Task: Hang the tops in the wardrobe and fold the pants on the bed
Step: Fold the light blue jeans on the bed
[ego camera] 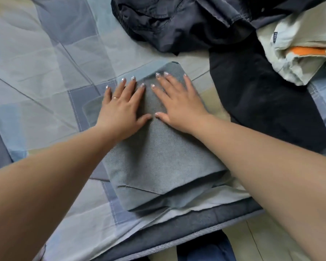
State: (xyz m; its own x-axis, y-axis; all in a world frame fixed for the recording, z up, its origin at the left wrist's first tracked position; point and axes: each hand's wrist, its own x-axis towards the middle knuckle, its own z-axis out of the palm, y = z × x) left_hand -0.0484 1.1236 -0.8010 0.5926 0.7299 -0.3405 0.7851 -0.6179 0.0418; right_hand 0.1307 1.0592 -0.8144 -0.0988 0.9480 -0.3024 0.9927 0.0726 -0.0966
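Observation:
A folded pair of grey-blue jeans (158,162) lies on the bed near its front edge, in a thick rectangular stack. My left hand (121,108) lies flat with straight fingers on the far left part of the stack, a ring on one finger. Beside it, my right hand (177,102) presses flat on the far right part. The two thumbs almost touch in the middle.
The bed sheet (45,76) has a blue and pale patchwork pattern. A dark folded garment (262,102) lies to the right of the jeans. Crumpled dark navy clothes (177,21) pile at the back, and a pale garment with orange trim (299,51) sits far right.

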